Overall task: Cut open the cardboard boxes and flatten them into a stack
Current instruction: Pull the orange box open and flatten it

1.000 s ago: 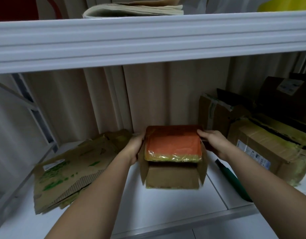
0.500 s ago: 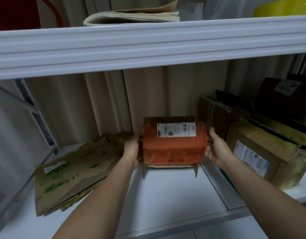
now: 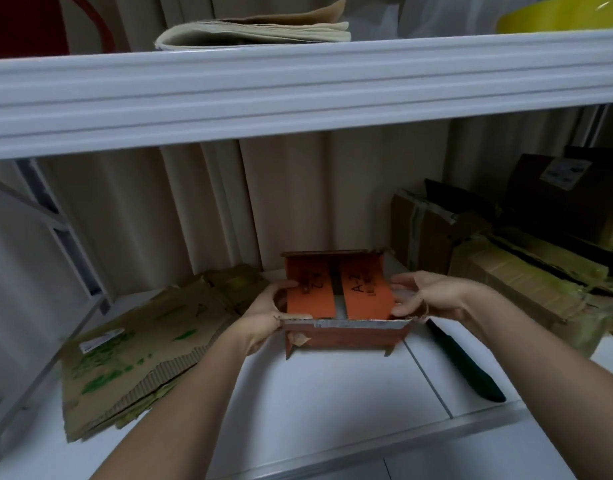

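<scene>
Place: a storage corner
Signs: white metal shelves [image 3: 298, 84], taped cardboard boxes [image 3: 526, 282], flattened cardboard [image 3: 132, 358], folded papers [image 3: 256, 32] on the upper shelf, a curtain [image 3: 180, 202] behind

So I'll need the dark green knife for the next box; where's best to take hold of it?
Grip the dark green knife at its near, wider end, coming from above with the right hand. It lies flat on the white shelf, angled toward you, clear of the orange cardboard box.
</scene>
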